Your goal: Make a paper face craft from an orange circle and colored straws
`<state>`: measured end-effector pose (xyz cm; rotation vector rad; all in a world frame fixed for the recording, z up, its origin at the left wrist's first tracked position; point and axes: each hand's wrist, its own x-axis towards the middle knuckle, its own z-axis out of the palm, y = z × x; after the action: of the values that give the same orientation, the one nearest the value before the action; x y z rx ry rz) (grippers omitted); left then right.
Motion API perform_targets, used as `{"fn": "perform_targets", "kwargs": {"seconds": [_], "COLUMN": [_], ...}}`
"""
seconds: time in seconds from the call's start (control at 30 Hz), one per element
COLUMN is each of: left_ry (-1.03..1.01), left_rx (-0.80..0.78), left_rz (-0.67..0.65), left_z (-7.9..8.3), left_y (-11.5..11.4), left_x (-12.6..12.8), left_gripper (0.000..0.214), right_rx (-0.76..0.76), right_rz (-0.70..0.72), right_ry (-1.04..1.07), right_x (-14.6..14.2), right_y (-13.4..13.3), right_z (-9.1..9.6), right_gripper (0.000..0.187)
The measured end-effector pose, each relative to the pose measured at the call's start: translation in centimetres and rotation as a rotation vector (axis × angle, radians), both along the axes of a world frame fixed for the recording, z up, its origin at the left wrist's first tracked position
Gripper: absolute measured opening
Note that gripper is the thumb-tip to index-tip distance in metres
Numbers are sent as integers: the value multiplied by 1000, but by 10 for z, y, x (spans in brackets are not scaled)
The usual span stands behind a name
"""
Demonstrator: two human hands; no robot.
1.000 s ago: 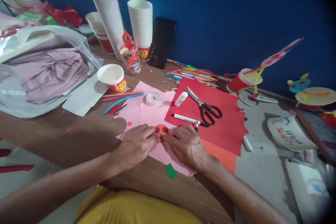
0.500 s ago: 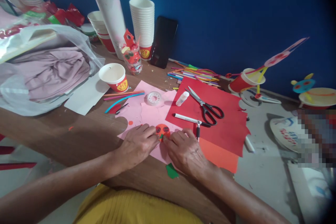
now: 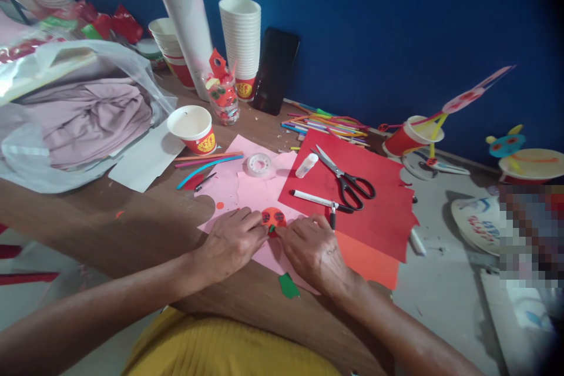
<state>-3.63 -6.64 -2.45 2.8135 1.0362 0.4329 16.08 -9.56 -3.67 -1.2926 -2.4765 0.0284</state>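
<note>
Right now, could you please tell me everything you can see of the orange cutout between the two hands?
The orange cutout is small, rounded along its top edge, and looks like paper. It bears two dark, roundish, eye-like patches side by side; a small green piece shows below and between them. It is over the pink paper, rounded edge facing away from the person. Fingers of the left hand and right hand flank its lower part, hiding some outline; their exact hold is unclear.

Matt paper cutout (image 3: pixel 272 214), metal scissor blades (image 3: pixel 329 162), glossy phone (image 3: pixel 277 70)
</note>
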Motion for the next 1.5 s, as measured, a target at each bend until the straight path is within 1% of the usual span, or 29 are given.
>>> {"fn": "perform_targets", "kwargs": {"seconds": [0.13,0.3,0.47,0.63,0.8,0.9,1.07,1.13,1.27,1.4,1.5], "left_ry": [-18,-16,-17,-10,18,10,-2,2,1,-19,-29], "left_rx": [-6,-13,-2,-3,-56,-72,-82,-78,-73,-67,-66], "left_rz": [-1,2,-15,-18,-8,-10,-10,-10,0,15,17], "left_z": [0,-1,0,1,2,1,0,0,-1,-2,-4], "left_y": [0,0,0,0,0,0,0,0,0,0,0], "left_x": [0,1,1,0,0,-1,-1,-1,-1,-1,-1], "left_gripper": [20,19,21,21,24,25,20,18,19,20,20], "right_rx": [35,33,-3,-21,-36,-85,-301,-344,-356,-352,-332], "right_rz": [5,4,21,-13,-46,-67,-118,-137,-187,-209,-196], "right_ry": [-52,-73,-73,-101,-108,-31,207,303,411,446,438], "right_x": [-1,-1,-3,-11,-20,-21,-14,-11,-5,-2,0], "right_y": [1,-1,-7,-12,-13,-13,-12,-12,-10,-8,-7], "right_z": [-2,-2,3,6,16,18,13,11,8,7,6], "right_gripper": [27,24,21,17,16,11,8,10,14,15,16]}}
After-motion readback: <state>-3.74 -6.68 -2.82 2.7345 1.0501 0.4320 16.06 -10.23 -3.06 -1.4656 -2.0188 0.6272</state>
